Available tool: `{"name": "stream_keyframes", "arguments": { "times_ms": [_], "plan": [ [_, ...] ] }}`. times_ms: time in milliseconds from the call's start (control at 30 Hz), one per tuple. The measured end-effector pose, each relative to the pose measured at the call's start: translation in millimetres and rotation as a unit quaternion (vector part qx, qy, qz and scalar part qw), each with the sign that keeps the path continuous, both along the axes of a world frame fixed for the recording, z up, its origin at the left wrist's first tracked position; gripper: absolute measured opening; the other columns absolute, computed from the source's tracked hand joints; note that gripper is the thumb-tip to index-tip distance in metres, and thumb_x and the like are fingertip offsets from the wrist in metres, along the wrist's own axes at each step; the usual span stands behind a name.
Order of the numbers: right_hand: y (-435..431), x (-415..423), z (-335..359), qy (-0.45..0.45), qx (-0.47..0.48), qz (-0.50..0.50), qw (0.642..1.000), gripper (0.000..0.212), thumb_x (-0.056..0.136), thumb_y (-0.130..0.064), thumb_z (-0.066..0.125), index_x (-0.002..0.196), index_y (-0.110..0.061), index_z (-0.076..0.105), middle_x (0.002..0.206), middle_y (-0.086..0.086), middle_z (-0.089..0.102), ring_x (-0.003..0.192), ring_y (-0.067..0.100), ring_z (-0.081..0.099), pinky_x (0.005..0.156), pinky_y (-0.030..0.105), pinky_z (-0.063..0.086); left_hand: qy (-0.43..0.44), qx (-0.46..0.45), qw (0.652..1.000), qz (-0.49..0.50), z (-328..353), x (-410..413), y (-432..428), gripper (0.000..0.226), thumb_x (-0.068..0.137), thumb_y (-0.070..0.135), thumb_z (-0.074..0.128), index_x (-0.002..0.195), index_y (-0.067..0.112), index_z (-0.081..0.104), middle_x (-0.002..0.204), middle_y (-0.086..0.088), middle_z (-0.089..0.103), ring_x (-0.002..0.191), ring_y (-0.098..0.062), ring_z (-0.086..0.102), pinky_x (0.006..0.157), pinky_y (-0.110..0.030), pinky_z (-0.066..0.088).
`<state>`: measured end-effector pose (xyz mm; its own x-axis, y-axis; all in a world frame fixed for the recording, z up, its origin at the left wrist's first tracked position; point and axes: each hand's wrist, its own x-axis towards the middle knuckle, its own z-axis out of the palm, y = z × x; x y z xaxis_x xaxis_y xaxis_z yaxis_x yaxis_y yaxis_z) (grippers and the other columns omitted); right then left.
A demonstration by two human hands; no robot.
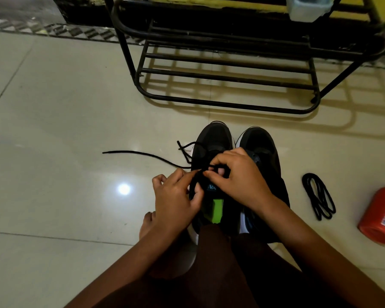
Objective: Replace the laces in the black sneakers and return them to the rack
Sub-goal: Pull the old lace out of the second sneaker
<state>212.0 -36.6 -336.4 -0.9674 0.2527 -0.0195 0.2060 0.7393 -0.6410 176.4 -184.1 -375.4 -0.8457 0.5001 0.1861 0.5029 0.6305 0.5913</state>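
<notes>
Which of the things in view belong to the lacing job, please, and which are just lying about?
Belong: sneaker being laced; second sneaker; lace pinched by left hand and right hand; coiled lace on the floor; rack.
Lying about: red can; pale container on the rack.

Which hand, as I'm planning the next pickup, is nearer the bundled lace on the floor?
Right. The right hand is left of the bundled lace; the left hand lies farther left.
</notes>
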Motion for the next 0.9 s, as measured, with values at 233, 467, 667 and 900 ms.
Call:
{"name": "stream_keyframes", "arguments": {
  "times_ms": [233,467,667,900],
  "plan": [
    [12,-3,9,-0.034,-0.212,-0.029,0.976,0.009,0.084,-0.012,0.065,0.08,-0.012,0.074,0.075,-0.003,0.071,0.074,0.003,0.063,0.074,0.021,0.051,0.007,-0.025,1.0,0.0,1,-1,-2,0.031,0.078,0.027,0.047,0.098,0.019,0.07,0.071,0.004,0.057,0.054,-0.015,0.053,0.074,-0.029,0.026],
    [16,10,14,-0.067,-0.226,-0.035,0.971,0.015,0.085,-0.023,0.066,0.074,-0.015,0.071,0.07,-0.008,0.069,0.066,-0.004,0.061,0.066,0.015,0.048,-0.008,-0.037,0.999,0.003,1,-2,3,0.032,0.079,0.029,0.045,0.097,0.02,0.069,0.072,0.004,0.057,0.053,-0.016,0.053,0.073,-0.03,0.025],
    [6,12,18,0.029,-0.354,-0.059,0.933,0.02,0.083,-0.016,0.061,0.067,-0.019,0.073,0.063,-0.006,0.067,0.051,-0.001,0.053,0.055,0.01,0.041,-0.002,-0.034,0.999,0.007,0,-2,0,0.032,0.079,0.028,0.045,0.097,0.019,0.069,0.071,0.004,0.056,0.052,-0.015,0.052,0.073,-0.029,0.024],
    [15,10,28,-0.076,-0.239,-0.039,0.967,0.015,0.089,-0.019,0.059,0.08,-0.02,0.071,0.063,-0.018,0.065,0.068,-0.01,0.062,0.067,0.011,0.042,-0.002,-0.037,0.999,-0.001,0,-3,4,0.032,0.079,0.028,0.045,0.096,0.019,0.069,0.071,0.004,0.058,0.052,-0.015,0.053,0.073,-0.03,0.025]
  ]
}}
